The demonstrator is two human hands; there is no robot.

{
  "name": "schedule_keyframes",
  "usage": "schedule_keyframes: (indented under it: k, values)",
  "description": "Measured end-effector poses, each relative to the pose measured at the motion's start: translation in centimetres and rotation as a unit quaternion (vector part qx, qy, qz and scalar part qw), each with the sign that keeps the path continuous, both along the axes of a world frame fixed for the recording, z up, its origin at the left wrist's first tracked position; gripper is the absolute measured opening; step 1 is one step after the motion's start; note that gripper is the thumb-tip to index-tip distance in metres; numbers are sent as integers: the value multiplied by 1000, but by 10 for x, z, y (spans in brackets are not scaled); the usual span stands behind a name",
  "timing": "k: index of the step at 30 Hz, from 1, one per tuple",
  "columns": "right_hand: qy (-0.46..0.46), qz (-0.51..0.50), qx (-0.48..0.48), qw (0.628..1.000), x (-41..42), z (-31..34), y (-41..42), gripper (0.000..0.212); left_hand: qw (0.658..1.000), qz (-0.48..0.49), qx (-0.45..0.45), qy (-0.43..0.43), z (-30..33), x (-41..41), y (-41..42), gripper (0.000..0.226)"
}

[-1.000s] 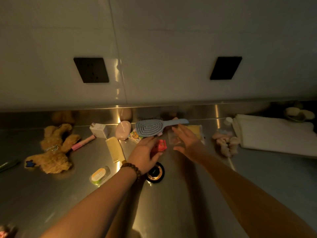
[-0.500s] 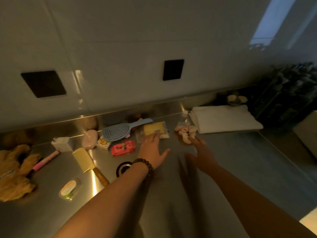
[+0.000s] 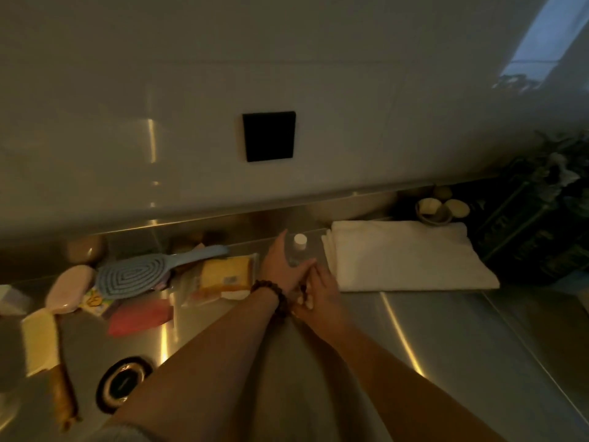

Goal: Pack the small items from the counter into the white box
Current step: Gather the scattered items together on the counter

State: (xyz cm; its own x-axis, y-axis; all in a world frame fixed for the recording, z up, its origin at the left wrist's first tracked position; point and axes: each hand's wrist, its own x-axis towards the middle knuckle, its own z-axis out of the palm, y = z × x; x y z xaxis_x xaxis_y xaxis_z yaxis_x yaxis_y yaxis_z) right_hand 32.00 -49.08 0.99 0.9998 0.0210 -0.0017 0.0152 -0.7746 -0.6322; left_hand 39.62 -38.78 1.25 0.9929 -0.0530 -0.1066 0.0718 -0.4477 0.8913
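No text, brand or number can be read here, because the picture is dim and blurred. The yellow packet near the middle of the counter has a small label, and the small yellow card under the blue hairbrush has a printed drawing, but both are too unclear to read.

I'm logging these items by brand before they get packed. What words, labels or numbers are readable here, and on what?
No text can be read.
Yellow packet: small label with print, too blurred.
Small yellow carton: cartoon print, no legible words.
Round black compact: dark mark at centre, too blurred.
Clear bottle at the left hand: no label shows.
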Motion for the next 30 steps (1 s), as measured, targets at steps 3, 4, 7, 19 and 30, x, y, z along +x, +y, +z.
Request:
schedule_keyframes:
  k: [3,4,7,19,30]
  values:
    - [-13,-1,26,1000,9,-9,-6,67,1000,23,-2,-7,-9,11,-4,65]
    - [-20,-1,21,1000,12,-13,-8,62,1000,27,5,-14,-10,13,-4,54]
    - [-37,-4,16,999,16,-20,-12,49,999,32,23,-27,-7,13,0,36]
    - [-132,49,113,984,20,17,51,45,981,136,56,-127,54,-50,146,25]
    - [-117,164,85,976,18,18,179,47,918,360,157,-52,27,-132,263,21]
